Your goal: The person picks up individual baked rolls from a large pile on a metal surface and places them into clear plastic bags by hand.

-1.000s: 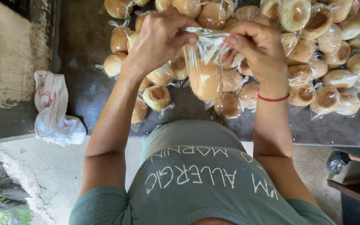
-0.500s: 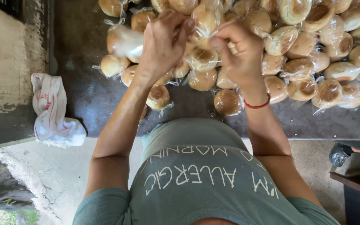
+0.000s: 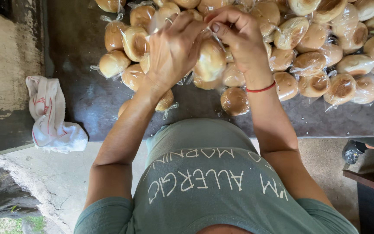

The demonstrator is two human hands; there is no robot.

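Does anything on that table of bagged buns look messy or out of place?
Mostly no. Both hands, left hand and right hand, grip the top of one bagged bun above the pile. The one oddity is a crumpled white cloth with red markings, lying at the dark table edge, away from the buns.

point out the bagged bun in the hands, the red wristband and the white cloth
bagged bun point(image 3: 211, 60), head view, on its rounded crust
red wristband point(image 3: 260, 89), head view, on the band
white cloth point(image 3: 50, 119), head view, on its folds

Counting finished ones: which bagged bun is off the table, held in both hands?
The bagged bun hanging between the left hand and right hand; others lie on the table.
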